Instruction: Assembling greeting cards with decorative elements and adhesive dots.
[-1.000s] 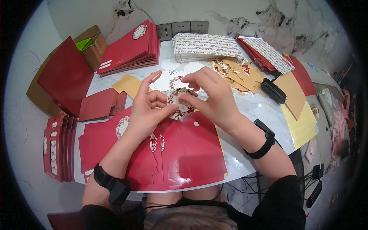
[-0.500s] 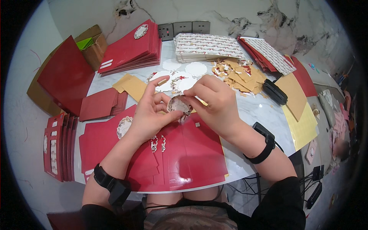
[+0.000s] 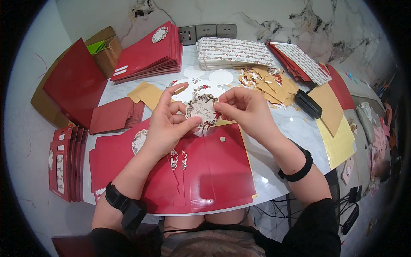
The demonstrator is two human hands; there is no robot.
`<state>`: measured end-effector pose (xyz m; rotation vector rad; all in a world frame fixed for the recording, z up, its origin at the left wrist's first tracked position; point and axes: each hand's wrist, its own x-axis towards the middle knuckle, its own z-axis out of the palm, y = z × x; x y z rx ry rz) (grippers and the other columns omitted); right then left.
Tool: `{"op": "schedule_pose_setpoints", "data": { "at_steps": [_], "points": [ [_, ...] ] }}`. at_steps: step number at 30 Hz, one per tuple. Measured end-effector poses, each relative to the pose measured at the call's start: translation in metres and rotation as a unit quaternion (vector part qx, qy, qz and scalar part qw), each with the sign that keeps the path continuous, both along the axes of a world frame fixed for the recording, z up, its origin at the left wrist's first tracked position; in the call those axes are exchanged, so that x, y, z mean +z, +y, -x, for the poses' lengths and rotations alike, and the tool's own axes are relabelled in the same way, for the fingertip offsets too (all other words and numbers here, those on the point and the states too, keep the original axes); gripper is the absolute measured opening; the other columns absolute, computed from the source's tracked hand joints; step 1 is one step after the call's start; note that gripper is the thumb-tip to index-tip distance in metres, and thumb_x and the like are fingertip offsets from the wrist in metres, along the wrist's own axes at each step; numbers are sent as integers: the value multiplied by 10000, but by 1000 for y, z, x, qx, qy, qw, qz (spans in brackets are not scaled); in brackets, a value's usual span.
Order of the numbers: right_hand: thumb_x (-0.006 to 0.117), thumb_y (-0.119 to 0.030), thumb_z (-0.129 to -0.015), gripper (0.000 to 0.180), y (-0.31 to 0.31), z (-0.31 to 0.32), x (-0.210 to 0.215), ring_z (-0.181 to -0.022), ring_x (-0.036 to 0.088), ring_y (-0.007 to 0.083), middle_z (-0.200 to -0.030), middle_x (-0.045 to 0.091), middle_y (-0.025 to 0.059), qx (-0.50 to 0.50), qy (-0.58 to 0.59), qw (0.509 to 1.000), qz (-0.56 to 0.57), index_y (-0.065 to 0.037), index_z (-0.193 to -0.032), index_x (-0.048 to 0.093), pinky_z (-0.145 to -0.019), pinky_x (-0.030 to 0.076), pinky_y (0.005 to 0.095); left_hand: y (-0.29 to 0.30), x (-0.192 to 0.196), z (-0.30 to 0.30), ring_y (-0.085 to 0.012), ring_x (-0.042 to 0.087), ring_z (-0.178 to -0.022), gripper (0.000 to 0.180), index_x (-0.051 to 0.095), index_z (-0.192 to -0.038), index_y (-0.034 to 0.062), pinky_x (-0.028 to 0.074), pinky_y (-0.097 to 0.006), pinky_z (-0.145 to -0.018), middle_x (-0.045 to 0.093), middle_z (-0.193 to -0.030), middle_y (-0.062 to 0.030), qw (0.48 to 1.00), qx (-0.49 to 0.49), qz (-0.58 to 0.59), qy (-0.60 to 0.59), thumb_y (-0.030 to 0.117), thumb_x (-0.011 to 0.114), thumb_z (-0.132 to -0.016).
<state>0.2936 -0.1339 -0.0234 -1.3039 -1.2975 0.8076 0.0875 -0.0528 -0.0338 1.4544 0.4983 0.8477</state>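
Round card (image 3: 201, 110): wreath-printed, script across its middle; held tilted above the worktop (image 3: 267, 169), over the far edge of the red sheets, between the two hands.
Left hand (image 3: 165, 125): thumb pressed on the card's lower left face; index finger raised and spread well away from the thumb; remaining fingers curled at the card's left rim, their contact behind it hidden.
Tan strip (image 3: 180, 90): one, small, at the tip of the raised left index finger.
Right hand (image 3: 247, 109): thumb and index finger nearly together, pinching the card's right rim near a printed bow; other fingers folded inward.
Red sheets (image 3: 218, 180): large, overlapping, along the near edge of the worktop.
Small pale square (image 3: 222, 139): one, on the red sheets, toward their far right corner.
Narrow cut-outs (image 3: 184, 160): two, bow-printed, side by side on the red sheets, right of the left forearm.
Round label (image 3: 139, 141): one, on the red sheets, partly covered by the left forearm.
White scalloped cards (image 3: 221, 77): several, beyond the hands, toward the worktop's far edge.
Tan scraps (image 3: 269, 88): loose heap, right of those cards.
Black case (image 3: 308, 104): one, toward the right edge.
Red folders (image 3: 143, 53): stacked at the far left corner.
Patterned sheets (image 3: 233, 51): stacked along the far edge.
Yellow sheet (image 3: 336, 139): one, at the right edge, partly under a tan card (image 3: 327, 105).
Dark red cards (image 3: 111, 115): piled at the left edge.
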Motion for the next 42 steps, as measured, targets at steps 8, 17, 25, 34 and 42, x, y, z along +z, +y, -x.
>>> {"op": "schedule_pose_setpoints", "data": {
  "at_steps": [8,17,25,34,42],
  "points": [
    [723,-132,-927,127,-15,-36,31,-732,629,60,-826,690,6,182,-7,947,264,-8,-950,703,-653,485,222,1,1,4,-115,688,-817,695,317,-1535,87,583,-246,-694,653,-902,-55,999,-23,16,18,-32,655,-940],
    [804,-158,-777,184,-17,-23,26,-588,664,132,-654,694,64,132,-257,917,275,13,-766,736,-577,507,284,-4,-3,2,-114,687,-897,833,356,-1532,94,553,-235,-827,732,-961,-82,953,-77,-224,191,-61,758,-819],
    [819,-143,-822,167,-14,-23,21,-629,660,86,-701,701,35,117,-242,920,284,3,-808,739,-587,522,234,-9,0,3,-209,721,-1043,857,323,-1562,111,566,-329,-929,760,-1059,-107,935,-126,-259,205,-87,703,-819],
    [817,-133,-809,173,-12,-23,18,-612,670,102,-687,705,54,111,-240,922,282,16,-782,733,-579,527,236,-12,1,0,-241,719,-1058,840,305,-1576,100,560,-347,-944,761,-1083,-97,905,-150,-332,218,-82,659,-836],
    [873,-231,-739,281,-9,-25,15,-595,665,119,-659,690,62,99,-272,915,281,-9,-710,704,-554,499,256,-19,5,-4,-302,719,-996,788,365,-1552,95,567,-365,-878,754,-1042,-109,857,-137,-432,246,-82,608,-823]
  ]
}}
